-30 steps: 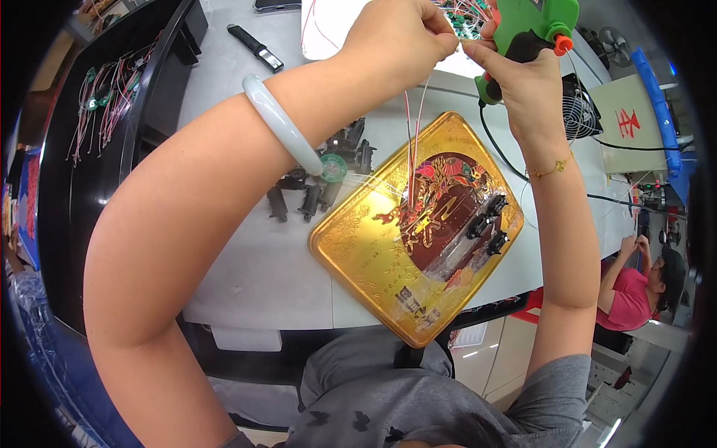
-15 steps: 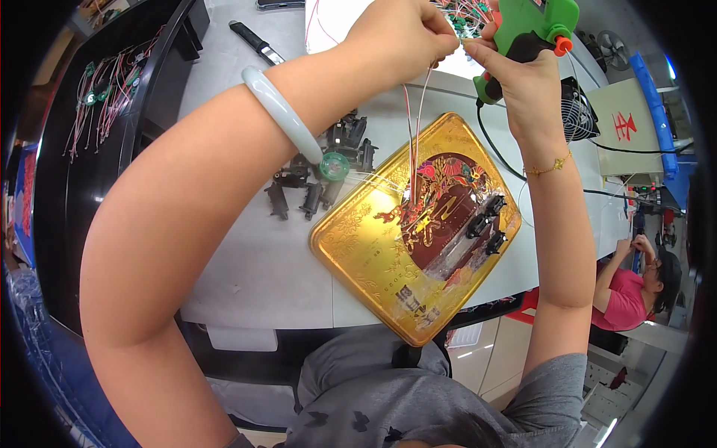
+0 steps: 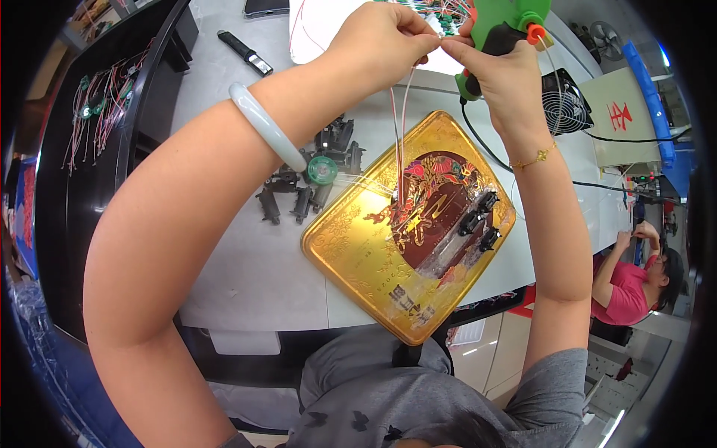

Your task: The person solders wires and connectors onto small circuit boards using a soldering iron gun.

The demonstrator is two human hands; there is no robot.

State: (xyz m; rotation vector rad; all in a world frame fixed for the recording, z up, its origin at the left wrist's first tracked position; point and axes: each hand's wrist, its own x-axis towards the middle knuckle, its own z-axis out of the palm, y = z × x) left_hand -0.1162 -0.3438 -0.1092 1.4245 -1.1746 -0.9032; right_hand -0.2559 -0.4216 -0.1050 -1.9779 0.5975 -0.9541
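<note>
At the top of the head view my left hand is closed, its thumb and forefinger pinched around thin red and white wires that hang down toward the gold tin. Held in my right hand is a green and black soldering gun with an orange inlet and a pale strand running into it. The right thumb points to the left fingertips and almost meets them. What lies right between the fingertips is too small to make out. Below the hands, an ornate gold tin lies askew at the table edge, with several small black housings on it.
Left of the tin sits a pile of black housings with a round green part. A black-handled tool lies farther left, beside a black bin of wired boards. At right stand a fan and a seated person.
The whole view has shifted slightly, so most things sit a little farther left. Both hands stay close together, with the same holds on the wires and the soldering gun.
</note>
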